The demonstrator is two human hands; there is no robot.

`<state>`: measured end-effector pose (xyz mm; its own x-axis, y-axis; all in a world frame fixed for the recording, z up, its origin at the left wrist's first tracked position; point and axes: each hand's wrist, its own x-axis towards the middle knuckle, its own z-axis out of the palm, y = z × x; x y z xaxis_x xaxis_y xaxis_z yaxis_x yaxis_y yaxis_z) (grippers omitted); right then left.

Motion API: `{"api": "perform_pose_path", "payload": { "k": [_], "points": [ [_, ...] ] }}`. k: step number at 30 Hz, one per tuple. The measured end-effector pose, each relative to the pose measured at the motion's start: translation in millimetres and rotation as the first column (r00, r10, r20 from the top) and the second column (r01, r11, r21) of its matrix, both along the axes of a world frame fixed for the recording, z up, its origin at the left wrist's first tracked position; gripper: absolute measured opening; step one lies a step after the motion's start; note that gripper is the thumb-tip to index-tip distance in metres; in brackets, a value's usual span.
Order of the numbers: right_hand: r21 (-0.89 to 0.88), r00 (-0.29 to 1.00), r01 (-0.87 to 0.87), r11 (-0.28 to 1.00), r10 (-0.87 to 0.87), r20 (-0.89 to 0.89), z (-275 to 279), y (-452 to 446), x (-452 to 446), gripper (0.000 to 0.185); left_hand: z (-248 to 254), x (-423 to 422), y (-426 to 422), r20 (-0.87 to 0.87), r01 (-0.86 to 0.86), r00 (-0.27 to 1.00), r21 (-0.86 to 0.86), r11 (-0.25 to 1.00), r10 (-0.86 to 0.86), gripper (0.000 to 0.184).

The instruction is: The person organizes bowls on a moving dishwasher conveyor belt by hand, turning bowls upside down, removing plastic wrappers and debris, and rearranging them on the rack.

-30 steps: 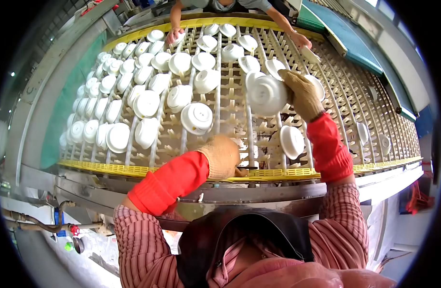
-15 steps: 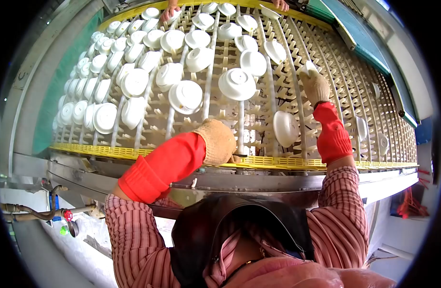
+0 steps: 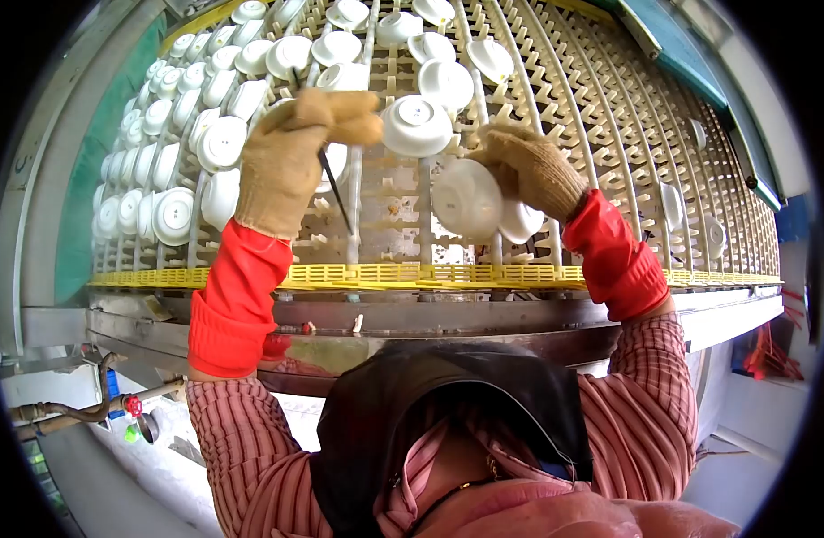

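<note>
Both of my hands wear tan knit gloves with red cuffs. My left hand is closed around a thin dark stick, above the left-middle rows of the pegged conveyor. A white bowl lies partly hidden behind it. My right hand grips a white bowl by its edge, tilted with the base facing me. Just behind that bowl, another white bowl rests on the pegs. Between my hands sits an upturned white bowl.
Several rows of white bowls and dishes fill the conveyor's left and far side, like this upturned bowl. A few dishes stand at the right. A yellow slatted edge runs along the near side, and a teal-topped rail borders the right.
My left hand has risen from the yellow edge to above the bowls. My right hand has come left and nearer, now with a bowl. The other person's hands at the far edge have left view.
</note>
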<state>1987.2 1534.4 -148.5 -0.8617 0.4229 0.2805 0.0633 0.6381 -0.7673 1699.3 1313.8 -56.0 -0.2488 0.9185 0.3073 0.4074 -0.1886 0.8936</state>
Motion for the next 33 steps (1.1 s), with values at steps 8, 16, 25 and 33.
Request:
{"api": "perform_pose_path", "payload": {
  "k": [8, 16, 25, 33],
  "points": [
    [0.285, 0.658, 0.620, 0.731, -0.682, 0.319, 42, 59, 82, 0.075, -26, 17, 18, 0.000, -0.026, 1.000, -0.077, 0.997, 0.026, 0.052],
    [0.690, 0.157, 0.574, 0.441, -0.886, 0.435, -5, 101, 223, 0.075, -26, 64, 69, -0.877, -0.046, 0.457, 0.142, 0.989, 0.147, 0.062],
    [0.606, 0.140, 0.722, 0.334, -0.928, 0.345, -17, 118, 254, 0.083, -66, 41, 113, -0.905, -0.433, 0.424, -0.231, 0.871, -0.030, 0.060],
    [0.714, 0.241, 0.586, 0.383, -0.924, 0.298, -40, 138, 270, 0.075, -39, 35, 142, -0.444, -0.233, 0.896, -0.423, 0.876, 0.024, 0.055]
  ]
}}
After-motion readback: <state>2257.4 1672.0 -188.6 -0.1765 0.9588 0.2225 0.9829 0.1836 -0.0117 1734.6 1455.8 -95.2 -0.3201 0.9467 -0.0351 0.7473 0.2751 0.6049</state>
